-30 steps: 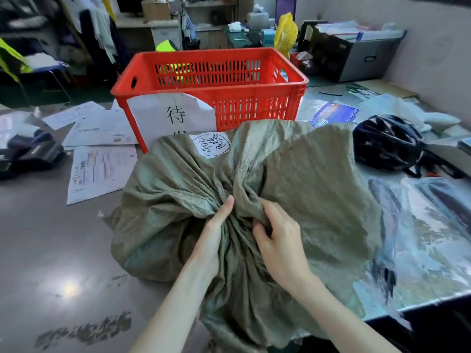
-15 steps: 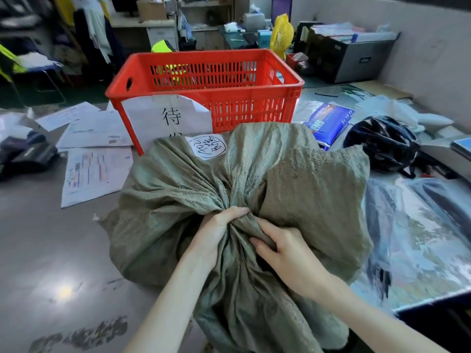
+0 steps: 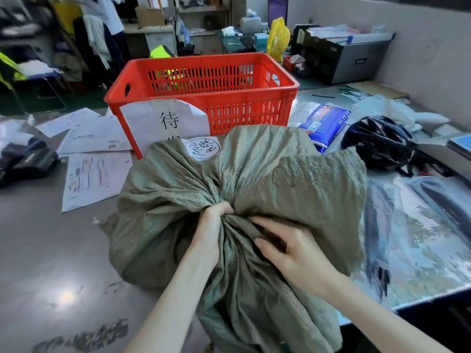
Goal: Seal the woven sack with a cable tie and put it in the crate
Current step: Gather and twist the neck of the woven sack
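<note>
A bulky grey-green woven sack [image 3: 163, 207] lies on the grey table in front of me, with a white round-marked label near its far side. Its mouth is bunched into a gathered neck at the centre. My left hand [image 3: 212, 230] is closed around that neck from the left. My right hand [image 3: 293, 248] presses on the folds just right of it, fingers curled into the cloth. Behind the sack stands an orange slatted crate [image 3: 229, 98] with a white paper sign on its front. I see no cable tie.
Printed sheets [image 3: 94, 174] lie on the table to the left, with a dark pouch [image 3: 28, 159] at the far left. A black helmet [image 3: 379, 143] and a blue packet [image 3: 323, 123] sit to the right. Glossy plastic sheeting [image 3: 418, 225] covers the right side.
My left hand has closed from a loose touch into a fist around the sack's neck. The right hand slid lower and flatter onto the folds. The fabric is gathered tighter.
</note>
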Demonstrator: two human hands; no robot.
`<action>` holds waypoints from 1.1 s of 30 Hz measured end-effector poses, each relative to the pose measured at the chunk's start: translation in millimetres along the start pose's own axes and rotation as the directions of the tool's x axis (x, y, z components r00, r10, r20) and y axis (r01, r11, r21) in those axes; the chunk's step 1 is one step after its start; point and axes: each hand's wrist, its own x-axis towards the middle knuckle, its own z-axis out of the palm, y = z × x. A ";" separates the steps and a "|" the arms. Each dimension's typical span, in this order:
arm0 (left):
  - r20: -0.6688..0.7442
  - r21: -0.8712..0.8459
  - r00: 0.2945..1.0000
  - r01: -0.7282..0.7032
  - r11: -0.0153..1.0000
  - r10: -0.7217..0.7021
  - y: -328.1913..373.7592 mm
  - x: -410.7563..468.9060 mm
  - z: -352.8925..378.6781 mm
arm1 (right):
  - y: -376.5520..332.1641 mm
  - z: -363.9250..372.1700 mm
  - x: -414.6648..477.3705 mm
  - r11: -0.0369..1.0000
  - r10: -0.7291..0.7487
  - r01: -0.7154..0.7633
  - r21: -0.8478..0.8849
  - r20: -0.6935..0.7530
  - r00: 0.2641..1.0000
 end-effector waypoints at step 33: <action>0.247 0.294 0.967 -0.007 0.956 -0.069 14.1 6.4 -15.3 | -16.6 31.6 24.2 0.919 0.248 -0.257 0.300 0.066 0.966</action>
